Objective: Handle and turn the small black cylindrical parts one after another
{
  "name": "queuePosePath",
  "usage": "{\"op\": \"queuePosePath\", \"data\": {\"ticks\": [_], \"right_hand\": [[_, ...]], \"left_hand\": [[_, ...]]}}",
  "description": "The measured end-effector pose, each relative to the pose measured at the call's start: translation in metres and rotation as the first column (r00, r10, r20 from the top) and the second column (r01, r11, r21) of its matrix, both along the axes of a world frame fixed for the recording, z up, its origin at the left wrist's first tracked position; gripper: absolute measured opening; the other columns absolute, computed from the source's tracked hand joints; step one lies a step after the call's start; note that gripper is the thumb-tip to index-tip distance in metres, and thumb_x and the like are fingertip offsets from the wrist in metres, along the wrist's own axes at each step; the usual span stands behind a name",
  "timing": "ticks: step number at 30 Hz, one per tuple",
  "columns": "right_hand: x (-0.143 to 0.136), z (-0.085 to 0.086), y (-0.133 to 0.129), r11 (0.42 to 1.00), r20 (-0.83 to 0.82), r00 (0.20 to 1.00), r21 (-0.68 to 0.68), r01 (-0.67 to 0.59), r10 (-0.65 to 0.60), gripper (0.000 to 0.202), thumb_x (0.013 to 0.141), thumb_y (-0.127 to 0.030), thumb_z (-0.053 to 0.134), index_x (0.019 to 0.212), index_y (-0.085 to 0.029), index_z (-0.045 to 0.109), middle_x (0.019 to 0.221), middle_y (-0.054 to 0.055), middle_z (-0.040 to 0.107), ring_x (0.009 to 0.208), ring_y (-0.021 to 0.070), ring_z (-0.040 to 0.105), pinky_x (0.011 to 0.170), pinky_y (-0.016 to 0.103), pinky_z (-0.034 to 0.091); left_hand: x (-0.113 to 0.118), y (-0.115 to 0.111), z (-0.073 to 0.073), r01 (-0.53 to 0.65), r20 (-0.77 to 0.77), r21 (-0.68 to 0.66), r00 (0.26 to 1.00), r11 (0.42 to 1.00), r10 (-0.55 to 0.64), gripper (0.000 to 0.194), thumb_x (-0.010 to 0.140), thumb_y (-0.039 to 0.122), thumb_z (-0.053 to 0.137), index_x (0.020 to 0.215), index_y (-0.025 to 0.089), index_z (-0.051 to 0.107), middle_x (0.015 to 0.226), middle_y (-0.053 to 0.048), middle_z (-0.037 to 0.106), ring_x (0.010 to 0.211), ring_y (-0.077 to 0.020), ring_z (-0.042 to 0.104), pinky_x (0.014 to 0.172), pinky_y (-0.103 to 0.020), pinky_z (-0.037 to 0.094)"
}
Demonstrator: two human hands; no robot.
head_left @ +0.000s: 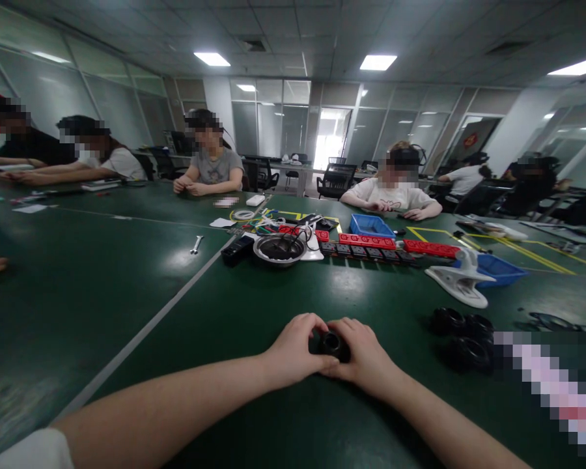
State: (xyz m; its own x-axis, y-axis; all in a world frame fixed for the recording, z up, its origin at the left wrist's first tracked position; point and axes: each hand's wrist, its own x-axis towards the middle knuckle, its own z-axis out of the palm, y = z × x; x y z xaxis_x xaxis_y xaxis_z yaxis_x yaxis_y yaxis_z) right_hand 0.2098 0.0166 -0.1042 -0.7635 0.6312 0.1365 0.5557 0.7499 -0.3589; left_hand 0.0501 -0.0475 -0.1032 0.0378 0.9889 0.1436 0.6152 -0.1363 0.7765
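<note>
Between my two hands is a small round black part (pixel 331 343) with a hole in its top, resting on or just above the green table (pixel 215 417). My left hand (pixel 297 348) curls around its left side, thumb in front and fingers behind. From the right, my right hand (pixel 364 352) closes on the same part. The thumbs meet at its near side and hide its lower edge. Several similar black ring-shaped parts (pixel 469 352) lie in a cluster to the right of my right hand.
Ahead are a metal bowl (pixel 279 251) with dark contents, red socket strips (pixel 366 241), blue trays (pixel 371 225) and a white stand-like object (pixel 461 280). A wrench (pixel 196 245) lies left of a grey table seam (pixel 161 312). Several people (pixel 209 163) sit around the table.
</note>
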Motion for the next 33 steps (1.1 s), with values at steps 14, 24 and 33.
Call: {"op": "queuePosePath", "data": {"ticks": [14,24,33], "right_hand": [[0.006,0.009,0.023,0.947,-0.018,0.968,-0.199,-0.251,0.252,0.021,0.063,-0.033,0.073,0.074,-0.019,0.061,0.073,-0.002,0.054,0.074,0.0170,0.048,0.066,0.027,0.035],[-0.006,-0.003,-0.009,0.989,0.024,0.991,0.080,0.126,-0.128,0.022,0.066,-0.036,0.064,0.073,-0.018,0.054,0.076,0.003,0.055,0.074,0.0217,0.048,0.070,0.035,0.033],[0.007,0.010,0.018,0.917,-0.070,0.981,-0.348,-0.195,0.182,0.019,0.063,-0.024,0.070,0.079,-0.018,0.061,0.080,0.000,0.055,0.081,0.0186,0.050,0.070,0.028,0.037]], "left_hand": [[-0.014,0.010,0.009,0.284,-0.145,0.077,0.951,0.956,-0.271,0.039,0.064,0.031,0.075,0.099,0.022,0.060,0.085,0.001,0.055,0.080,-0.0166,0.052,0.072,-0.025,0.040],[-0.002,0.000,0.008,0.019,-0.195,0.088,0.981,0.996,-0.002,0.031,0.066,0.031,0.072,0.091,0.020,0.059,0.086,-0.001,0.056,0.084,-0.0199,0.050,0.074,-0.030,0.039],[-0.019,0.012,0.012,0.372,-0.232,0.093,0.910,0.924,-0.343,0.038,0.071,0.031,0.069,0.106,0.023,0.056,0.091,-0.002,0.057,0.089,-0.0183,0.051,0.077,-0.026,0.039]]}}
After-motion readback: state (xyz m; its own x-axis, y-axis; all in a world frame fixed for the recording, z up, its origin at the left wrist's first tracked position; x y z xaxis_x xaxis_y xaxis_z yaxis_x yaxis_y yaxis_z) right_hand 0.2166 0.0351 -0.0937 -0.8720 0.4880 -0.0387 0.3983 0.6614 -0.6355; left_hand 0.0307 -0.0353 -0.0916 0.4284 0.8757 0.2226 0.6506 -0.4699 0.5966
